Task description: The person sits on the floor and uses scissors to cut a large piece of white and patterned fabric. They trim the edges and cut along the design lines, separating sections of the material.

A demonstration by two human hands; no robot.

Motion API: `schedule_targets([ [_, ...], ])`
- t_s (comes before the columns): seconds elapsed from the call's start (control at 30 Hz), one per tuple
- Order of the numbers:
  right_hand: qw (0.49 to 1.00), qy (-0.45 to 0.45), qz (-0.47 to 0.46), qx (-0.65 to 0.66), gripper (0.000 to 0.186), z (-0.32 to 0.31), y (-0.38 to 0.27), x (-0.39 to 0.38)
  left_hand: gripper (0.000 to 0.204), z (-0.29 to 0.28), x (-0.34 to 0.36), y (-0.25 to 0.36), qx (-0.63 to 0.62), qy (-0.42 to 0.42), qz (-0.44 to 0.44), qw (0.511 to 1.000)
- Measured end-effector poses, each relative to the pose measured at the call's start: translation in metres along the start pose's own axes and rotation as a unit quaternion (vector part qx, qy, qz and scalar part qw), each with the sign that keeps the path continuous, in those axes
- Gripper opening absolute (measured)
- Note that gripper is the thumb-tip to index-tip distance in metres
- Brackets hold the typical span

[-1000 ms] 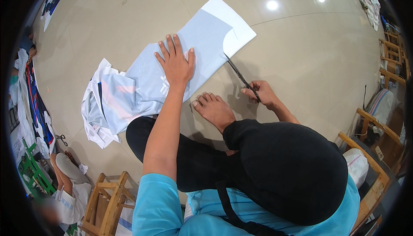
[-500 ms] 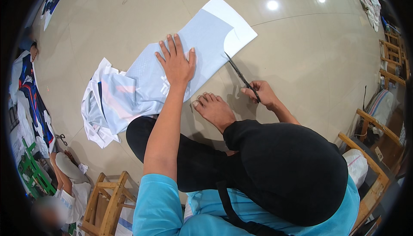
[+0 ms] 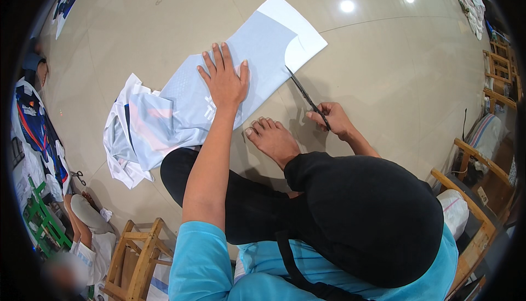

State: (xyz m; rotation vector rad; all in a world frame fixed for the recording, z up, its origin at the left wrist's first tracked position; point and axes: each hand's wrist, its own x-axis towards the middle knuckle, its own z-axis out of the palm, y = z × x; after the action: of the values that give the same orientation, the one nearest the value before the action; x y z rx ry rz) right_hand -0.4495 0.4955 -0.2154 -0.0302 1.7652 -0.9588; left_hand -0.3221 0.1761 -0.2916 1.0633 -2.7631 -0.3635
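A pale blue-white piece of fabric [image 3: 257, 43] lies folded flat on the tiled floor, with a whiter strip at its far right end. My left hand [image 3: 224, 81] rests flat on its middle, fingers spread. Dark scissors [image 3: 304, 94] are in my right hand [image 3: 334, 119], its fingers closed round the handles. The scissor tips touch the fabric's near edge, where the bluish layer meets the white strip. Bunched white cloth with a dark and pinkish print [image 3: 145, 128] trails off at the fabric's left end, beside my knee.
My bare foot [image 3: 274, 141] stands close to the fabric's near edge. Wooden stools [image 3: 131, 251] are at the lower left, and wooden frames [image 3: 468, 229] at the right. Another person [image 3: 87, 235] sits at the left near printed garments [image 3: 41, 120] and a second pair of scissors [image 3: 78, 177].
My hands, the scissors and the fabric look almost still. At the far left, the printed garments and a hand beside them have shifted.
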Motion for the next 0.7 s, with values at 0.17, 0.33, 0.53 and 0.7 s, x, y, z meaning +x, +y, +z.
schedule_targets([
  [0.17, 1.000, -0.001, -0.003, -0.011, 0.044, 0.000, 0.003, 0.002, 0.085, 0.000, 0.000, -0.001, 0.003, -0.002, -0.001, 1.000],
  [0.33, 1.000, 0.003, -0.002, -0.019, 0.046, 0.000, 0.005, 0.003, 0.085, 0.000, 0.000, -0.001, 0.003, -0.005, 0.000, 1.000],
  [0.53, 1.000, 0.006, -0.009, -0.021, 0.045, 0.000, 0.005, 0.002, 0.085, -0.001, 0.000, -0.001, 0.001, -0.007, -0.002, 1.000],
  [0.7, 1.000, 0.015, -0.015, -0.021, 0.038, 0.001, 0.013, 0.004, 0.085, -0.001, 0.001, 0.000, -0.004, -0.007, -0.003, 1.000],
])
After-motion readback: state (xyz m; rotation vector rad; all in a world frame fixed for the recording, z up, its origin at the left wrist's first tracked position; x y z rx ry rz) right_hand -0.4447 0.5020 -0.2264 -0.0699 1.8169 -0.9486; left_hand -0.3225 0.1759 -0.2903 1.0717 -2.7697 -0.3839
